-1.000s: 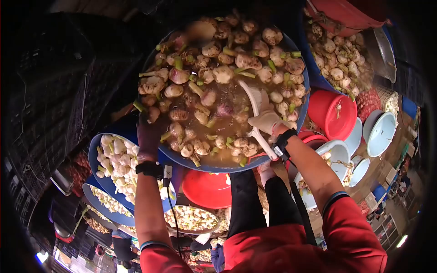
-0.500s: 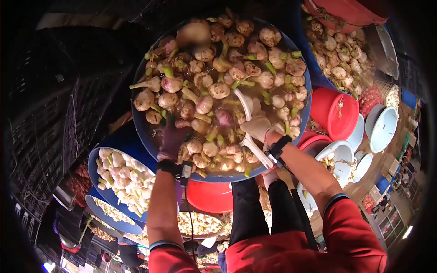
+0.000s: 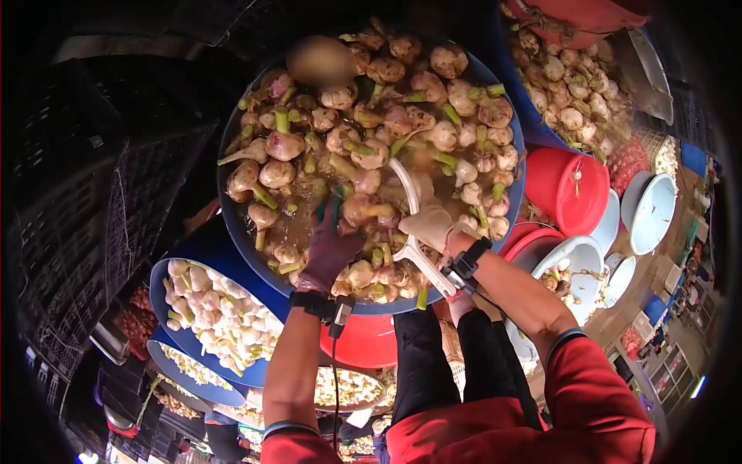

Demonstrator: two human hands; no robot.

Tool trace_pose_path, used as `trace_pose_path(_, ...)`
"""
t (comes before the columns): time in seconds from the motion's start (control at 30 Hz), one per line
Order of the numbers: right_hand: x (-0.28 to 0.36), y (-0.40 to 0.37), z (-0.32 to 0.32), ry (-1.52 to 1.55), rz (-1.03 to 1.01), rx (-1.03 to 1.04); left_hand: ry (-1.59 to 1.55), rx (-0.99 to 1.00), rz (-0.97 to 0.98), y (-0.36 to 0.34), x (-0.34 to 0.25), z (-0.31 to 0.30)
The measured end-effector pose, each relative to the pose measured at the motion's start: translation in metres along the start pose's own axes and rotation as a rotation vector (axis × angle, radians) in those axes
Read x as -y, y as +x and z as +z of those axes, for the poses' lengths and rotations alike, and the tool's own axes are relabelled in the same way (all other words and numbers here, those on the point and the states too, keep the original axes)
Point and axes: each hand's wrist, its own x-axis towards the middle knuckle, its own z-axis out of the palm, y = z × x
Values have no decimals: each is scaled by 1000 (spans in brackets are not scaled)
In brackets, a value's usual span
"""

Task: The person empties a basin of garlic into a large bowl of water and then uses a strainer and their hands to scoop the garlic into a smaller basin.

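A wide blue tub (image 3: 229,203) holds muddy water and many garlic bulbs (image 3: 285,145) with cut green stems. My left hand (image 3: 334,249), in a dark purple glove with green fingertips, reaches into the water. Its fingers are stretched out beside some bulbs and grip nothing I can see. My right hand (image 3: 430,223), in a pale glove, is closed over the rim of what looks like a white handled strainer (image 3: 427,267). The strainer's curved rim lies partly in the water and its handle crosses the tub's near edge. Its bowl is mostly hidden.
Blue tubs of cleaner garlic (image 3: 216,305) stand at lower left. At upper right is another blue tub of garlic (image 3: 570,117). Red buckets (image 3: 583,197) and pale basins (image 3: 653,215) stand on the right. Dark crates (image 3: 73,178) are stacked at left.
My left hand has moved right, toward the strainer, with its fingers further over the bulbs. My right hand and the strainer have shifted slightly left and nearer to me. Some bulbs have drifted.
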Motion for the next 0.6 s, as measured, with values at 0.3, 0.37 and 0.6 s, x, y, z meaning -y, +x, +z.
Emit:
trace_pose_path(0.3, 8, -77, -48, -139, 92, -32, -597, 144, 210, -49, -28, 28)
trace_pose_path(0.37, 3, -89, -59, 10, -37, -11, -543, 174, 215, -55, -47, 20)
trace_pose_path(0.6, -23, -174, -104, 385, -441, -54, 162, -63, 469, -123, -133, 22)
